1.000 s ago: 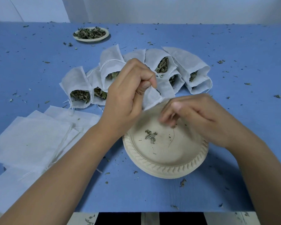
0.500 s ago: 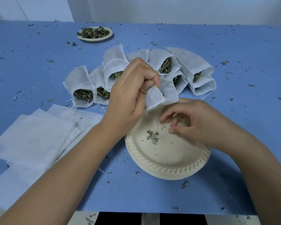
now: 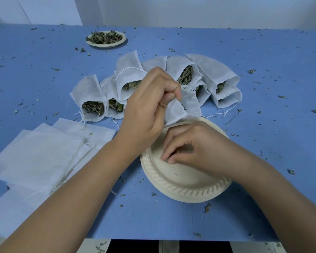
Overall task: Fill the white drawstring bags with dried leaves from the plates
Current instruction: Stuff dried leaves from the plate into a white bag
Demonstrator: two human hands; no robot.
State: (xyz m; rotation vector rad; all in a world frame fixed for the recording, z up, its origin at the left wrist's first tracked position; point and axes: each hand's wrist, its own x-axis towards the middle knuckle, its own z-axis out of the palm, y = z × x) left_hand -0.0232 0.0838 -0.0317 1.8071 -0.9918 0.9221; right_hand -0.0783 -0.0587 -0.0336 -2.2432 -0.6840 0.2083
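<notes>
The left hand (image 3: pixel 146 106) pinches the hem of the open bag (image 3: pixel 179 111) between thumb and curled fingers, holding it raised over the far edge of the near plate (image 3: pixel 190 195). The right hand (image 3: pixel 199 148), fingers curled, pinches the leaf scraps (image 3: pixel 166 159) on that plate's floor, where little else remains.

The bag appears to be thin, limp and very light. Its mouth would likely collapse unless held at the hem, beside the drawstring channel. The leaves look dry and brittle, so a loose fingertip pinch probably suits them better than a squeeze, and crumbs may scatter.

Beyond the hands, the filled bags (image 3: pixel 91 96) lie in a fan with their mouths toward the person and leaves showing. The empty bags (image 3: pixel 35 157) lie flat and overlapping at the left. The far plate (image 3: pixel 106 45), heaped with leaves, stands well apart near the back of the blue table (image 3: pixel 263 52), which is strewn with fragments.
</notes>
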